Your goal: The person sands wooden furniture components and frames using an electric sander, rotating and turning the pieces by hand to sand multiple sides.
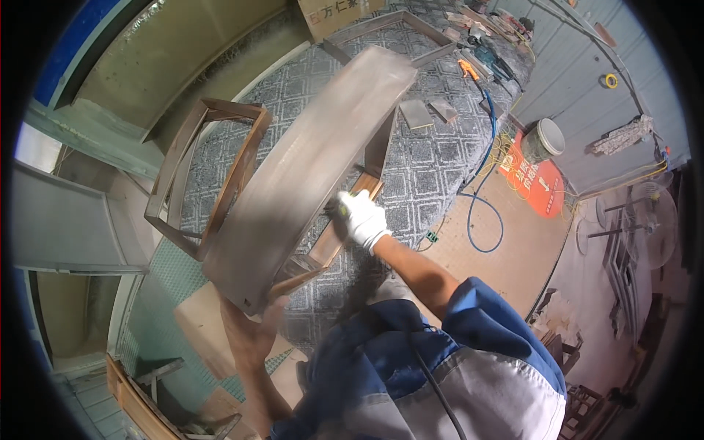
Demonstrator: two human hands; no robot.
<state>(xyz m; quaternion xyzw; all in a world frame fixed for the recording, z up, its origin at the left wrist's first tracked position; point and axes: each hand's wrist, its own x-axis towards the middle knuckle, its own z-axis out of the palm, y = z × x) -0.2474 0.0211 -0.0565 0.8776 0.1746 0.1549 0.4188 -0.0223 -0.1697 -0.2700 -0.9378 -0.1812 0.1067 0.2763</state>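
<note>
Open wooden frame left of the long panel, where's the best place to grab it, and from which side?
I'd grip the open frame around the middle of its left long rail, coming from the left. The rail is slim with open space inside it, so fingers could probably wrap around, while the long panel crowds the right side.

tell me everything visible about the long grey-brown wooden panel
The long grey-brown wooden panel is broad, with paler patches and a small dark mark by its near end. It slants from lower left to upper right above grey patterned carpet, brown wooden boards beneath its right side. The bare left hand is at its near end; the white-gloved right hand is by its right edge, contact unclear.
</note>
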